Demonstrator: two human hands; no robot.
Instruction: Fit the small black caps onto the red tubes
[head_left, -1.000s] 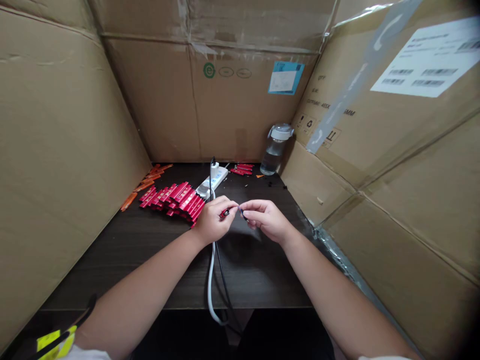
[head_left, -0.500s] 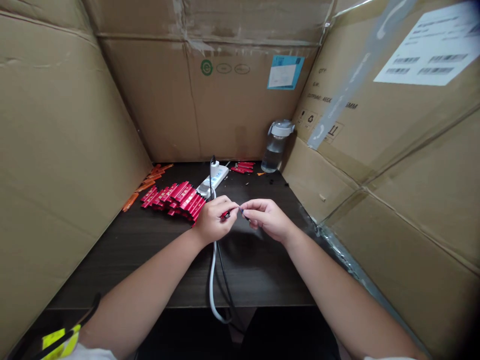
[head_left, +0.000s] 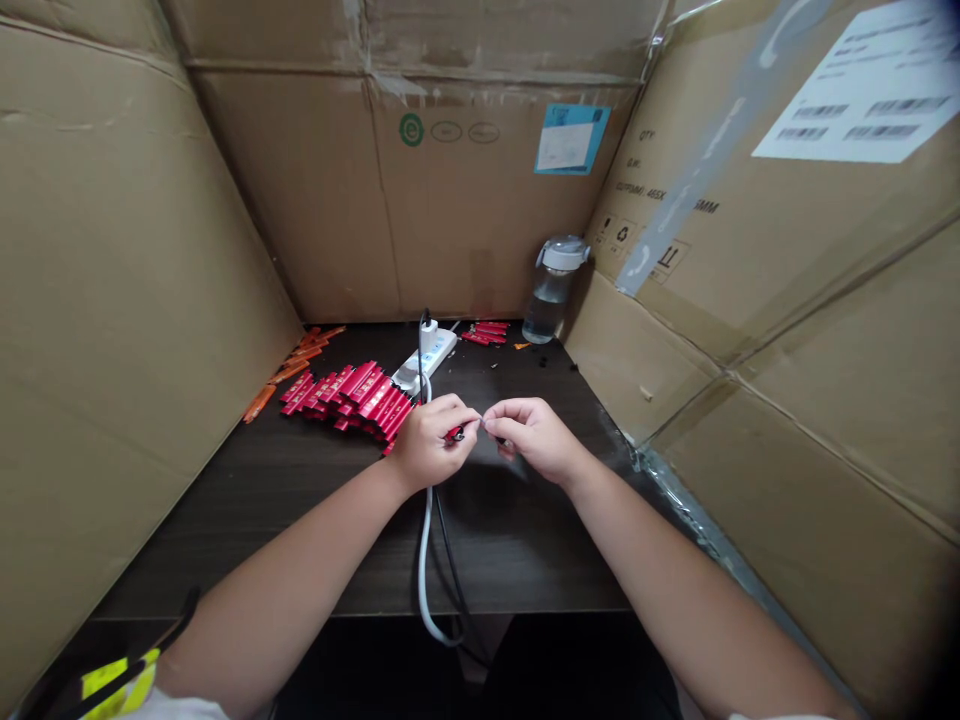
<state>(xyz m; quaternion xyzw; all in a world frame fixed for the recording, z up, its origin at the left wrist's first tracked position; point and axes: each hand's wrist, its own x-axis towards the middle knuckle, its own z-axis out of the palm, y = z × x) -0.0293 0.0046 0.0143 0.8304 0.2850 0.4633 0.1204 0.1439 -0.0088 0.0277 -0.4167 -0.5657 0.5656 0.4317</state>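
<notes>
- We see the left hand (head_left: 431, 442) curled, pinching a small red piece (head_left: 454, 434) between thumb and fingers. The right hand (head_left: 534, 440) pinches a tiny dark piece (head_left: 489, 426), too small for us to identify. The two hands almost touch, above the middle of the dark desk (head_left: 315, 520).
- We judge the tiny piece the likeliest trouble: a slackened pinch could drop it, and it would be hard to find against this dark, smooth surface.
- The white cable (head_left: 424, 560) and black cable (head_left: 448, 530) run right under the hands, so a wrist could snag them and tug the white power strip (head_left: 424, 358).
- The glossy red strips (head_left: 346, 400) lie in a loose, overlapping heap just left of the hands. A careless arm could scatter them toward the orange sticks (head_left: 289, 368) by the left cardboard wall (head_left: 135, 300).
- The clear plastic water bottle (head_left: 550, 292) stands far right, beside the creased right cardboard wall (head_left: 825, 330).
</notes>
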